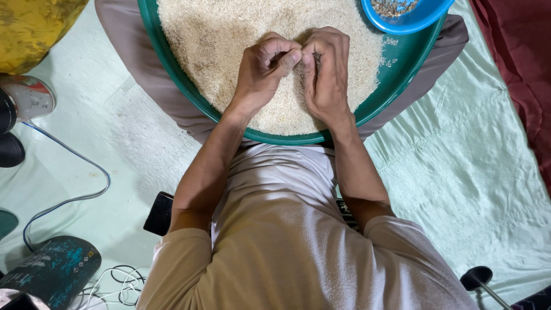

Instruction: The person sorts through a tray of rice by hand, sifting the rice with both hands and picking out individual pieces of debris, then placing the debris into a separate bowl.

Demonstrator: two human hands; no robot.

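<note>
My left hand (265, 68) and right hand (327, 69) are curled narrow, fingertips pinching grainy pale rice (218, 40) in the round green plastic basin (396, 74), beside a smooth blue bowl (422, 17).

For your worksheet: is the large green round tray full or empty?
Full: pale rice grains cover the large green round tray almost to its rim.

- Dark rounded pouch (54, 270): lower left on the pale green sheet, black with teal scuffs and a small row of pale diamond-shaped printed marks.
- Black phone (159, 213): flat beside the person's left elbow, partly hidden, screen dark.
- Cylindrical container (26, 99): left edge, silver with a red printed band.
</note>
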